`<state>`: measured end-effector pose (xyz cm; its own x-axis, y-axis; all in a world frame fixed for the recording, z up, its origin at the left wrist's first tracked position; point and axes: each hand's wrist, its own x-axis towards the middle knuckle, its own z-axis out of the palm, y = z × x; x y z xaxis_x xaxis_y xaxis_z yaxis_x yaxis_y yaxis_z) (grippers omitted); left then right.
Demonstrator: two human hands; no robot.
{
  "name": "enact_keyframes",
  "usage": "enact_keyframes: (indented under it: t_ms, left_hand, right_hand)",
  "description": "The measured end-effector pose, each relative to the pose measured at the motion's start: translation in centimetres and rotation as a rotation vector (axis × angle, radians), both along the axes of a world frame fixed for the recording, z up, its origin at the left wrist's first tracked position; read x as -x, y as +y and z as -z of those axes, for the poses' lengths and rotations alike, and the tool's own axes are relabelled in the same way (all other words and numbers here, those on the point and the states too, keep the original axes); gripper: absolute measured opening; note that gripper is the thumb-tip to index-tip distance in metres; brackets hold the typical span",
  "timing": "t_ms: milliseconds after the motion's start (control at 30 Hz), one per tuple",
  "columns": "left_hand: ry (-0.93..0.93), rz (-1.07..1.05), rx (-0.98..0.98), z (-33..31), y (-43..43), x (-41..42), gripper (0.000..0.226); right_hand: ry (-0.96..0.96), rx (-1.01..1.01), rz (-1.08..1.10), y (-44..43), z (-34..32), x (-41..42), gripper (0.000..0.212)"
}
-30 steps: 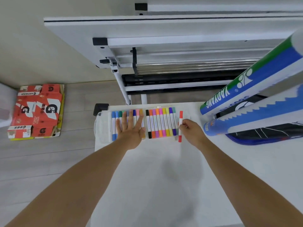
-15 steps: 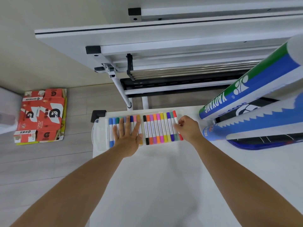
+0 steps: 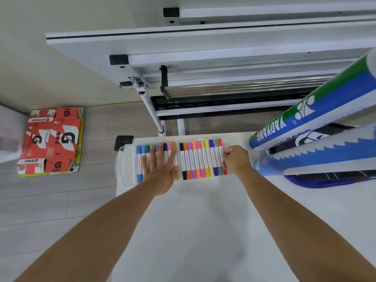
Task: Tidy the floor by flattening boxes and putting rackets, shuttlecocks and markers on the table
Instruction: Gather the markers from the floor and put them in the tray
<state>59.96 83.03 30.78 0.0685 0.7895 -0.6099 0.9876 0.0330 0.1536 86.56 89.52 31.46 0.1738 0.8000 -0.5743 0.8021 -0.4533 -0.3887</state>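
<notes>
Markers (image 3: 200,159) in case (image 3: 125,165) on table (image 3: 203,220) — tubes (image 3: 305,127) right.

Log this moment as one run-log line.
marker case: on white table | left hand: flat on its left-half markers | right hand: fingers curled on red marker, row's right end | Gatorade boxes: flattened, on floor

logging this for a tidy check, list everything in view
markers: about twenty, mixed colours, in case, some under hand
red marker: one, red, row's right end
marker case: one, clear, table's far edge
shuttlecock tubes: two, green-blue-white and pale blue-white, table's right
racket cover: one, dark blue-black, under the tubes
flattened Gatorade boxes: one stack, red, floor left
table: one, white, foreground
folded frame: one, white, beyond the table
left hand: flat on left markers
right hand: curled against red marker
</notes>
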Motion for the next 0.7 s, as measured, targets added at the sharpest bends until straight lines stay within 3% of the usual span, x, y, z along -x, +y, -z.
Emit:
enact_keyframes:
  t_ms: [400,700]
  left_hand:
    - [0.014,0.011,-0.057,0.6,-0.2,0.0,0.065]
    - [-0.009,0.073,-0.115,-0.5,-6.8,2.5,0.064]
  right_hand:
    - [-0.182,0.05,-0.044,0.9,-0.6,0.3,0.027]
    - [-0.147,0.087,-0.053,-8.1,-1.4,1.3,0.026]
